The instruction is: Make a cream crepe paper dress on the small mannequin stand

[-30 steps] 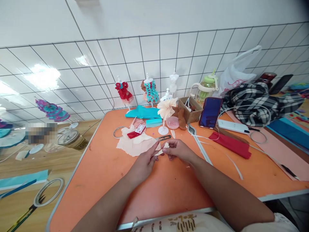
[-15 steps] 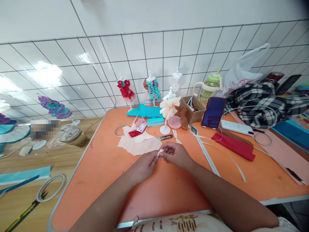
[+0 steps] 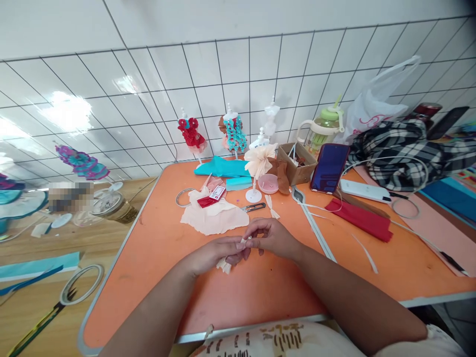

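Note:
My left hand (image 3: pixel 219 252) and my right hand (image 3: pixel 275 240) meet over the orange table, fingertips pinched on a small gathered strip of cream crepe paper (image 3: pixel 223 265). One ruffled end hangs below my left palm; its middle is hidden by my fingers. Just beyond my hands lies a larger torn sheet of cream crepe paper (image 3: pixel 211 218), with a red packet with a white label (image 3: pixel 214 196) on top. Thread snips (image 3: pixel 255 207) rest beside the sheet, and another narrow twist of cream crepe paper (image 3: pixel 272 207) lies behind my right hand.
A small white mannequin stand (image 3: pixel 253 196) wears a cream ruffled skirt (image 3: pixel 260 161). Farther back are dressed mini mannequins, turquoise paper (image 3: pixel 221 167), a cardboard box (image 3: pixel 299 173) and a propped phone (image 3: pixel 329 168). Red paper (image 3: pixel 359 220), a cable and a zipper (image 3: pixel 314 225) lie to the right.
My left hand has turned and its fingers have shifted, so the ruffled end of the strip now shows beneath it. My right hand stays pinched at about the same spot.

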`<act>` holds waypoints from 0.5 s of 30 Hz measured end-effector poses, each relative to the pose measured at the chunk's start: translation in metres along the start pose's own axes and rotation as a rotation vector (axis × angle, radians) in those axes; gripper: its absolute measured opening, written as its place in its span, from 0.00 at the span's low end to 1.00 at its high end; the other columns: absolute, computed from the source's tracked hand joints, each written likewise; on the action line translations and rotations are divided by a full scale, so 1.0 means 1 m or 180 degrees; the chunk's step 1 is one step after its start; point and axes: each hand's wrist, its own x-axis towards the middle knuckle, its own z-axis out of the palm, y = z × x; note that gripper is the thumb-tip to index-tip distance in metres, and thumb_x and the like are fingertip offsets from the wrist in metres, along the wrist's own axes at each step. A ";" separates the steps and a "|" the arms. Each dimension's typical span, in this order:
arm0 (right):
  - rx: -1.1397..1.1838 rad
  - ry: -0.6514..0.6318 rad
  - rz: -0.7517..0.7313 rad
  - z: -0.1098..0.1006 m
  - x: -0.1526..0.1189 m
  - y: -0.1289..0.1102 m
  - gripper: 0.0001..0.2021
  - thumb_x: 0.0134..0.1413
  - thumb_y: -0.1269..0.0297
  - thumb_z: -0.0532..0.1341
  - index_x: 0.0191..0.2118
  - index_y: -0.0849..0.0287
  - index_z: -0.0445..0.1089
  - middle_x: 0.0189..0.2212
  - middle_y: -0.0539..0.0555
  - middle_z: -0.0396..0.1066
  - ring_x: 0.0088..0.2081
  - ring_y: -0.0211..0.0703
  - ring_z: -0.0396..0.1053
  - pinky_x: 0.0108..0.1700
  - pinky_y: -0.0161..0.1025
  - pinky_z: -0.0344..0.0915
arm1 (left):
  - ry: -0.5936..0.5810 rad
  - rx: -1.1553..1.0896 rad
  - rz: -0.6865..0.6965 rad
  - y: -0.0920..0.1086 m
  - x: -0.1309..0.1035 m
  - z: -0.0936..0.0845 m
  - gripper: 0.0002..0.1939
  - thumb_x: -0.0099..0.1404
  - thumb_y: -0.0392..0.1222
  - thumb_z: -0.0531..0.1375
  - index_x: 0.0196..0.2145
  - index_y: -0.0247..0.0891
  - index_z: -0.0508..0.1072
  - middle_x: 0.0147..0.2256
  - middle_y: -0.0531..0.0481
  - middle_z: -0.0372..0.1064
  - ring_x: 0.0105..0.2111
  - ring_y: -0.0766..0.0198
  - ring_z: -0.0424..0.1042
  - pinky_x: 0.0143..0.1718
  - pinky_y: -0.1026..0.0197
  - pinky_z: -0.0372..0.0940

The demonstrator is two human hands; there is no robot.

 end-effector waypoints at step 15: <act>-0.3659 0.0679 -0.0418 -0.025 0.039 0.025 0.18 0.60 0.70 0.52 0.55 0.59 0.63 0.53 0.60 0.65 0.56 0.49 0.57 0.56 0.47 0.55 | 0.0449 0.0718 0.0653 -0.003 0.007 0.008 0.18 0.67 0.52 0.49 0.29 0.36 0.65 0.30 0.49 0.64 0.31 0.66 0.62 0.35 0.62 0.58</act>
